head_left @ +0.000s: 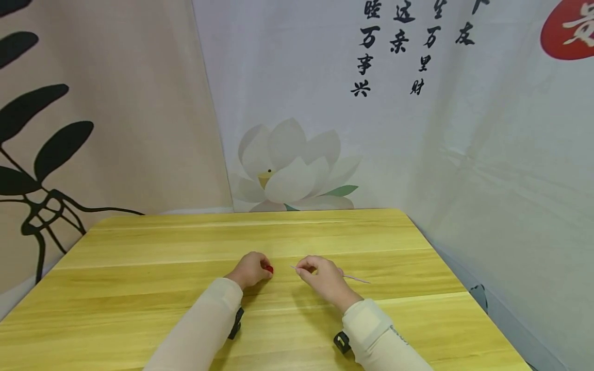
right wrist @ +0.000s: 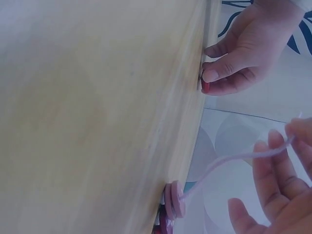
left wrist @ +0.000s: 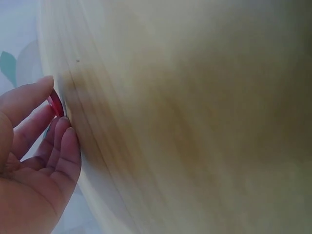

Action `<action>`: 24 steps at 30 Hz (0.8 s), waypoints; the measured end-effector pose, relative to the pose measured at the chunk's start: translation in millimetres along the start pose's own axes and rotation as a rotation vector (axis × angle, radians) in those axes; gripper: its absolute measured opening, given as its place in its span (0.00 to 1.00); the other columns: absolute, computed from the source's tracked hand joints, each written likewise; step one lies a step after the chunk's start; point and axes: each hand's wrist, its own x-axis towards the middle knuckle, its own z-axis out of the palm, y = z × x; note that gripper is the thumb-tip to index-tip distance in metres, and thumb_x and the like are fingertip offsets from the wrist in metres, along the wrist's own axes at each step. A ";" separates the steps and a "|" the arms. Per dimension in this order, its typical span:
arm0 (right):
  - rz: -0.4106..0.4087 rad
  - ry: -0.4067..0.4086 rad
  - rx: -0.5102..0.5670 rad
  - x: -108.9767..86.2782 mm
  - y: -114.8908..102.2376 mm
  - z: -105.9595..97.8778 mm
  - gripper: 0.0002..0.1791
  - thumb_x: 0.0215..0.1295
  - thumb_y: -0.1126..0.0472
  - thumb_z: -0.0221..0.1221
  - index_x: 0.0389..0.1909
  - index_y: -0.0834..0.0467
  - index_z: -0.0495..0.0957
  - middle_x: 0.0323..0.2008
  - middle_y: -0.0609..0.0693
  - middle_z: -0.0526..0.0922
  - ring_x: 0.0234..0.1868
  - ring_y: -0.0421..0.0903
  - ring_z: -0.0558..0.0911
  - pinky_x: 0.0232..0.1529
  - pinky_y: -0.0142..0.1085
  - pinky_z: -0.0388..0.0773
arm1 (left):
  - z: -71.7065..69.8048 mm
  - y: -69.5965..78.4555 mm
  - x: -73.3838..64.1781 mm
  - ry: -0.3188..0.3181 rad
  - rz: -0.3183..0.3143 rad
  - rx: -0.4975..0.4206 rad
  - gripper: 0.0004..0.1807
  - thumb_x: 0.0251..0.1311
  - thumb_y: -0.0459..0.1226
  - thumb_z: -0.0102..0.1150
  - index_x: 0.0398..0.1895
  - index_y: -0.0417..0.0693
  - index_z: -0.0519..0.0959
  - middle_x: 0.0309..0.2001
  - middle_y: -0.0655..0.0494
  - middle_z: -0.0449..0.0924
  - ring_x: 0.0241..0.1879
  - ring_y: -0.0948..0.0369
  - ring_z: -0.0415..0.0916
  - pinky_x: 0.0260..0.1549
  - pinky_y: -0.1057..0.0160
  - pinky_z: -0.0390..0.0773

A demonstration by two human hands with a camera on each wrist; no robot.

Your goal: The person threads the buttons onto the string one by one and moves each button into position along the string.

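My left hand (head_left: pixel 252 270) pinches a small red disc (head_left: pixel 268 269) between thumb and fingers, low over the table. In the left wrist view the red disc (left wrist: pixel 56 104) shows its thin edge, and the fingers of the left hand (left wrist: pixel 36 151) hide part of it. To its right, my right hand (head_left: pixel 325 281) pinches a thin pink string (head_left: pixel 356 279) near one end, whose short tip points left. In the right wrist view the pink string (right wrist: pixel 229 158) runs from the right hand (right wrist: pixel 282 185) to pink discs (right wrist: pixel 175 200) at the table.
Beside the pink discs sits a darker red piece (right wrist: pixel 166 222), partly cut off by the frame. The wooden table (head_left: pixel 139 288) ends at a back edge, behind which hangs a printed cloth (head_left: pixel 297 67). Both wrists wear black camera mounts.
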 end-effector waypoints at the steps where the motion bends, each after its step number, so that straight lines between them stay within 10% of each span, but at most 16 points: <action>1: 0.000 0.000 -0.003 0.0 0.3 0.0 0.06 0.69 0.53 0.58 0.39 0.49 0.82 0.33 0.36 0.81 0.39 0.40 0.77 0.48 0.55 0.61 | -0.2 0.1 -0.3 -0.001 -0.004 -0.007 0.09 0.53 0.29 0.68 0.37 0.35 0.81 0.35 0.50 0.79 0.36 0.57 0.75 0.39 0.58 0.77; 15: -0.015 -0.018 -0.002 0.7 2.9 -2.3 0.09 0.70 0.53 0.56 0.42 0.51 0.82 0.36 0.37 0.81 0.41 0.42 0.78 0.43 0.46 0.70 | -4.1 9.5 -5.2 0.030 -0.005 -0.245 0.11 0.55 0.27 0.64 0.42 0.34 0.79 0.35 0.49 0.78 0.34 0.57 0.74 0.33 0.61 0.76; 24: 0.000 -0.018 -0.001 0.5 2.6 -2.3 0.06 0.70 0.53 0.57 0.39 0.48 0.81 0.34 0.36 0.81 0.40 0.41 0.77 0.50 0.59 0.61 | -6.8 17.4 -14.1 0.075 0.021 -0.326 0.10 0.58 0.29 0.63 0.42 0.36 0.79 0.36 0.51 0.80 0.37 0.57 0.76 0.35 0.60 0.79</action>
